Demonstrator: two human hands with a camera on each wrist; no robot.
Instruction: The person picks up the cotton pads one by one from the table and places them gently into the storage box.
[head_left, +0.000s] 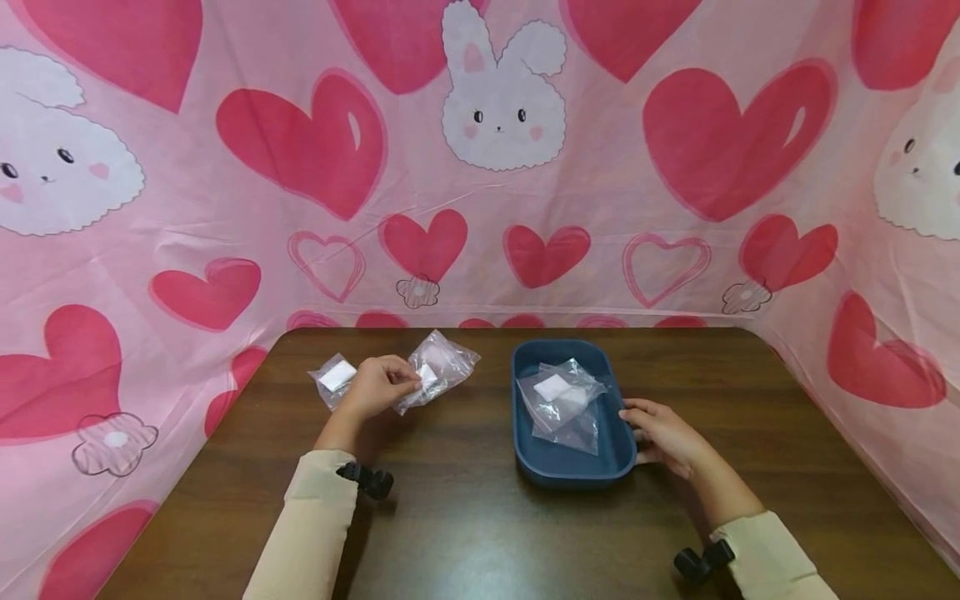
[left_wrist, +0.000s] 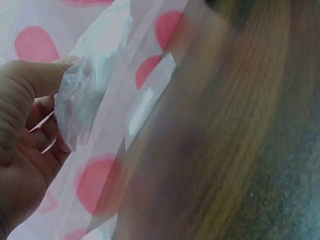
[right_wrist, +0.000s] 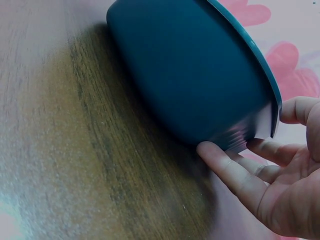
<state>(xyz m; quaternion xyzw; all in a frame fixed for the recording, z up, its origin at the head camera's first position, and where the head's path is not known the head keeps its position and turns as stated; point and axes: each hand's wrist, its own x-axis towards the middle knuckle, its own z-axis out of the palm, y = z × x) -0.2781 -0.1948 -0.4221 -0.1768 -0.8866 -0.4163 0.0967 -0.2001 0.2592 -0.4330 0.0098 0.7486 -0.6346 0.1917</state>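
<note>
Now left hand (head_left: 372, 387) pinches clear bag (head_left: 438, 368); right hand (head_left: 663, 436), fingers relaxed, touches blue tray (head_left: 572, 477)

Packet (left_wrist: 80, 107) contents — blurred, unreadable.

Blue tray (head_left: 525, 433), pink heart-patterned backdrop (head_left: 637, 250)

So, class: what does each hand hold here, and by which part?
The left hand pinches a clear plastic bag by its near edge. The right hand holds nothing; its fingers touch the blue tray at its right outer wall.
</note>
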